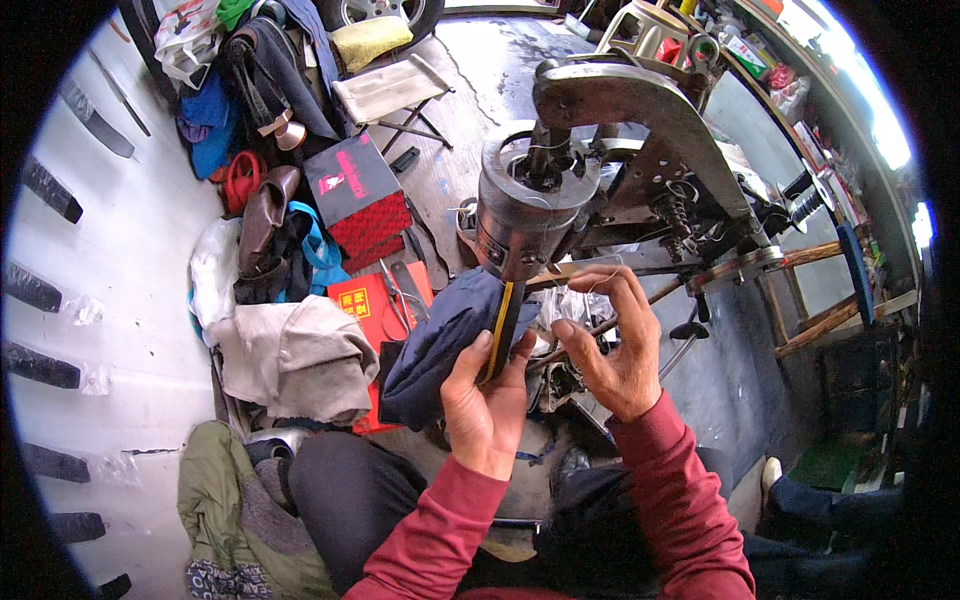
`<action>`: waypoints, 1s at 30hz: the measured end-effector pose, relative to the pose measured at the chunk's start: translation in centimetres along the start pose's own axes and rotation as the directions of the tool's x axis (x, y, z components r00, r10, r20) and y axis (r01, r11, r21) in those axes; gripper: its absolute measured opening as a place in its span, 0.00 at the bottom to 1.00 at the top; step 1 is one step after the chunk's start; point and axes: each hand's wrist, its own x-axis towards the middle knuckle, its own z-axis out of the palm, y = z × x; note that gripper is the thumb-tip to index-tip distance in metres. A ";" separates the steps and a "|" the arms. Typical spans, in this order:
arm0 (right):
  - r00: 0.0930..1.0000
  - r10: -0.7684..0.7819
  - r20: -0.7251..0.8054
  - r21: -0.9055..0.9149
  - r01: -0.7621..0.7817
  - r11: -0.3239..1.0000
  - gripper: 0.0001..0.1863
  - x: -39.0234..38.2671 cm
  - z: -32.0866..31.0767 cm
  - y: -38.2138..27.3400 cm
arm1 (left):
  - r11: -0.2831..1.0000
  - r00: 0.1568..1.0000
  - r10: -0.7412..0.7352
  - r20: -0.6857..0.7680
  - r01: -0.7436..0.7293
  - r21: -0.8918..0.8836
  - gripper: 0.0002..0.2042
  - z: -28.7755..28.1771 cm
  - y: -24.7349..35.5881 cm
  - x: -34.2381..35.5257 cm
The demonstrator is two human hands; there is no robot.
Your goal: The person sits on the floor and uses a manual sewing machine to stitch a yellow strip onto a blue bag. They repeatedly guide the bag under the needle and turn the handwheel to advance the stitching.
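My left hand (483,400) grips a dark blue fabric item (435,340) with a black and yellow strap edge (503,325), held up under the metal head of a cobbler's stitching machine (530,205). My right hand (610,340) is raised beside it, fingers curled and pinching a thin pale thread near the machine's arm (640,115). Both sleeves are dark red.
A red box (358,190), brown shoes (265,215), bags and cloth (295,355) pile on the ground at left. A folding stool (390,90) stands behind. Wooden frame parts (800,300) and the machine's hand wheel lie to the right. A white wall runs along the left.
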 end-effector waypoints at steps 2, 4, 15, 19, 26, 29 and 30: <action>0.997 -0.069 0.035 -0.029 0.070 0.997 0.15 1.0 -0.1 0.4 | 1.000 1.000 0.001 0.021 -0.001 0.002 0.08 0.0 -0.1 0.0; 0.994 -0.087 0.070 -0.043 0.090 0.995 0.15 1.8 0.3 0.8 | 1.000 1.000 0.004 0.028 -0.004 0.009 0.08 0.0 -0.2 -0.2; 0.998 0.010 0.059 -0.133 -0.002 0.991 0.06 2.4 1.9 1.5 | 0.999 1.000 0.019 0.012 -0.020 0.046 0.07 0.2 -0.6 -0.4; 0.998 -0.050 0.026 -0.167 0.053 0.985 0.05 2.5 2.1 1.5 | 0.999 0.999 0.032 0.041 -0.033 0.041 0.07 0.1 -0.7 -0.3; 0.996 -0.089 0.032 -0.135 0.093 0.987 0.06 2.7 1.8 1.6 | 0.998 0.999 0.045 0.000 -0.045 0.036 0.09 0.2 -0.8 -0.2; 0.994 -0.099 0.045 -0.112 0.104 0.988 0.07 1.8 0.5 2.0 | 0.998 0.999 0.047 0.017 -0.048 0.039 0.10 0.2 -0.8 -0.3; 0.993 -0.114 0.034 -0.134 0.118 0.984 0.07 1.2 -0.6 2.4 | 0.998 0.998 0.048 0.036 -0.050 0.041 0.11 0.3 -0.8 -0.2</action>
